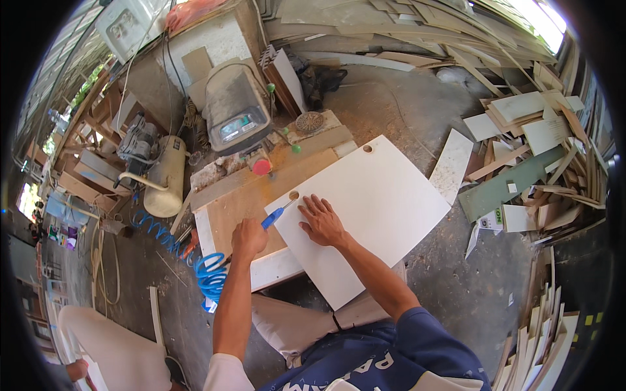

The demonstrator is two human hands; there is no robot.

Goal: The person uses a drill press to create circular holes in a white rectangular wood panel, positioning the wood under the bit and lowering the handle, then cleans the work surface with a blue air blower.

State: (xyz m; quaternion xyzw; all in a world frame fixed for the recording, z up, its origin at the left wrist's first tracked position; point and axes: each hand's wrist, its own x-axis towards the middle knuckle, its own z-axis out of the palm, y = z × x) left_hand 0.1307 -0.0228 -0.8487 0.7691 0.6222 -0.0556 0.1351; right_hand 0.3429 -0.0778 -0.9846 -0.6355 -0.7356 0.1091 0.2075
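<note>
My left hand (250, 238) is closed around a blue air blow gun (271, 218); its thin tip points at a round hole (294, 195) near the corner of a white board (372, 215). Part of the gun is hidden in the fist. A coiled blue air hose (210, 277) hangs beside my left forearm. My right hand (322, 221) rests on the board just right of that hole, fingers spread. The board lies at an angle over a low wooden worktable (228, 228), overhanging its near and right sides. Another round hole (368, 149) shows at its far edge.
Beyond the table's far edge stands a machine with a grey hood (236, 98). An air compressor tank (167, 176) is at the left. Board offcuts (521, 124) are heaped at the right. Another person's leg (117, 339) shows at the lower left.
</note>
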